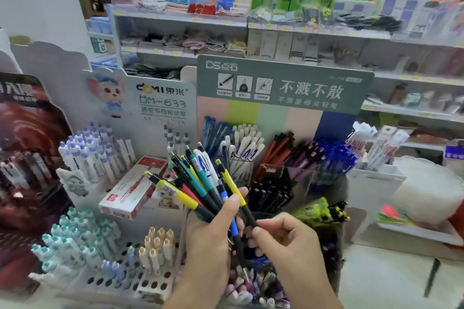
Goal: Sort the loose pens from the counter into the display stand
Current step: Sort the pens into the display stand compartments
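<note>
Left hand grips a fanned bundle of mixed pens above the display stand. Right hand pinches the black barrel of a yellow-and-black pen, apparently pulling it from the bundle. Judged early: most pens still unsorted. One black pen lies on the white counter. Shop shelves behind, blurred.

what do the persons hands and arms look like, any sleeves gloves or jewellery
Both hands are bare: no gloves, and no rings or watch show on the left hand or the right hand. The forearms are bare as far as the bottom edge of the picture, with no sleeve or cuff in view. Fingernails look short and unpainted. Nothing above the forearms is visible.
</note>
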